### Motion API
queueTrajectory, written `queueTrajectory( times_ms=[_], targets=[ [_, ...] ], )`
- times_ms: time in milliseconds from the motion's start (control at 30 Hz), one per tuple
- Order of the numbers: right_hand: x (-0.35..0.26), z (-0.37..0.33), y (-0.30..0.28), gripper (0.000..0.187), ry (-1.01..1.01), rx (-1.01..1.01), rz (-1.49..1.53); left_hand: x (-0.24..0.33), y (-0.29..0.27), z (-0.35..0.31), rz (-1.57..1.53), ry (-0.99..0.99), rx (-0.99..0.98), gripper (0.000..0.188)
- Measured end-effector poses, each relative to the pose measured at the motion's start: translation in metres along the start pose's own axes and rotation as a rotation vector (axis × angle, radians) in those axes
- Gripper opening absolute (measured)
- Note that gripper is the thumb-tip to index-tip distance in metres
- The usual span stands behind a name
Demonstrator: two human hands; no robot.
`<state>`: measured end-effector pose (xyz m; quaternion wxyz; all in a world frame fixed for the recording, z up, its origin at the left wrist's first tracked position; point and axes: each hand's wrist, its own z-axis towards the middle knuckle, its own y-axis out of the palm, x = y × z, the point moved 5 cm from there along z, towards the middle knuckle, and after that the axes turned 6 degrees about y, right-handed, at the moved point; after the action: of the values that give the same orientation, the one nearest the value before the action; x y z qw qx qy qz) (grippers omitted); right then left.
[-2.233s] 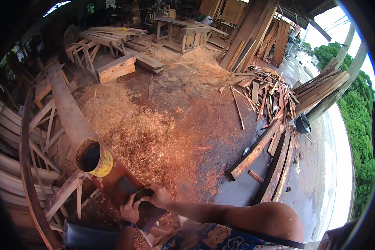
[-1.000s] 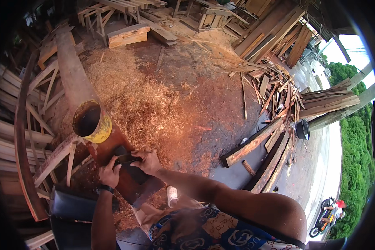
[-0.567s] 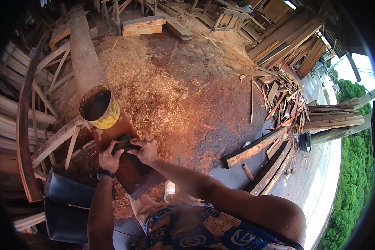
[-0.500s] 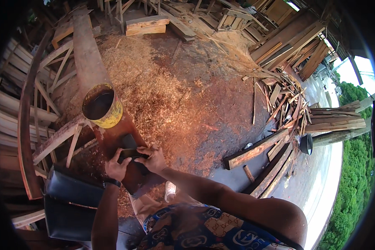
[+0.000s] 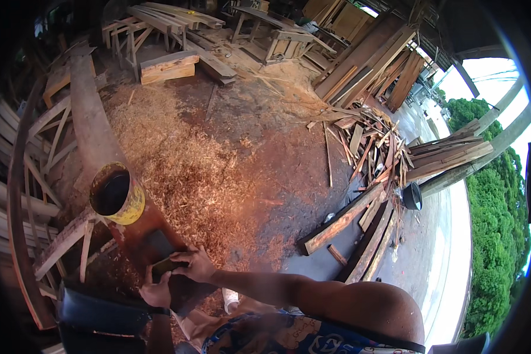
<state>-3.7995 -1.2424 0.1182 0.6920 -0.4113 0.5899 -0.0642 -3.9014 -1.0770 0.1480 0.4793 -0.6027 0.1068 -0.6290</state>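
Both of my hands are closed on one small dark flat piece (image 5: 166, 266) with a dull yellowish-brown face. My left hand (image 5: 157, 290) grips its near left end, thumb along it, and a dark band circles that wrist. My right hand (image 5: 196, 265) pinches the other end. Just beyond lies a dark grey rectangular block (image 5: 156, 243), like a sharpening stone, on the wet reddish-brown plank (image 5: 137, 236). Whether the piece touches the block is hard to see. Farther up the plank stands a yellow bucket (image 5: 125, 211) with dark liquid inside.
Wood shavings (image 5: 177, 171) cover the ground past the plank. A black padded seat (image 5: 100, 310) is at my left, near wooden frames. Scrap wood (image 5: 383, 141) and long beams (image 5: 342, 218) lie to the right, beside a black bucket (image 5: 412, 196). Stacked boards (image 5: 171, 16) stand behind.
The view has shifted, so the surroundings sit farther left and lower. My hands, still gripping the piece, have drawn back toward me along the plank, uncovering more of the dark block.
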Motion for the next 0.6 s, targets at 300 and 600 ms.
queueTrajectory(
  times_ms=[300, 600],
  targets=[
    [-0.012, 0.060, 0.006, 0.047, -0.126, 0.036, 0.037, -0.030, 0.009, 0.047, -0.021, -0.151, 0.016, 0.063],
    [-0.006, 0.001, -0.003, 0.045, -0.067, -0.060, 0.000, -0.003, 0.003, -0.009, -0.029, -0.166, 0.038, 0.060]
  ],
)
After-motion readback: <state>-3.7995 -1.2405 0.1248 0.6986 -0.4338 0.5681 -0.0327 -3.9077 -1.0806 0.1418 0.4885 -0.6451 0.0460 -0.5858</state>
